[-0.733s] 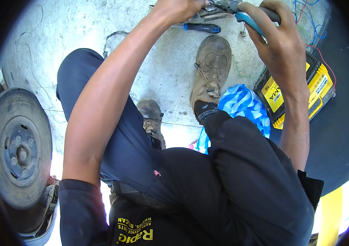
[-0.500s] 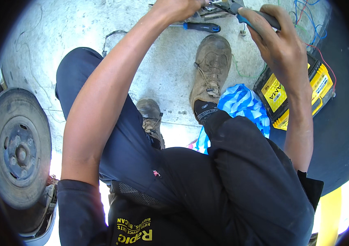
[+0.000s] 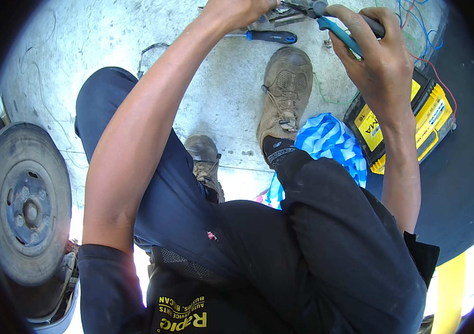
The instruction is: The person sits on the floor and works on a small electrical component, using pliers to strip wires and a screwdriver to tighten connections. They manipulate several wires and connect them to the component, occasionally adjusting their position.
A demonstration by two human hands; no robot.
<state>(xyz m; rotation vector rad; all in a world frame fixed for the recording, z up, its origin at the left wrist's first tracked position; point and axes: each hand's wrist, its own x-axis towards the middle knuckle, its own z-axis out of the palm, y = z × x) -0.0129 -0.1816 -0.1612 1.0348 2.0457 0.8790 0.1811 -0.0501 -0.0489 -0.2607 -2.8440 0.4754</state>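
Note:
At the top edge, my right hand (image 3: 379, 64) grips a pair of pliers (image 3: 341, 35) with a teal and a dark handle, the handles spread apart. The jaws point left and meet the fingertips of my left hand (image 3: 241, 11). That hand is closed and partly cut off by the frame edge, so what it pinches cannot be made out. Just below the jaws lie some metal pieces (image 3: 292, 20) on the concrete. A screwdriver (image 3: 273, 37) with a black and blue handle rests on the floor below my left hand.
A yellow and black battery-like box (image 3: 435, 119) stands on a dark mat at right, beside a blue and white striped plastic bag (image 3: 329, 142). Thin coloured wires (image 3: 429, 39) curl at the upper right. A wheel with a tyre (image 3: 28, 203) lies at left. My shoes (image 3: 287, 83) are between.
My right hand has shifted slightly, and more of the teal handle shows, standing wider from the dark one. My left hand stays almost in place.

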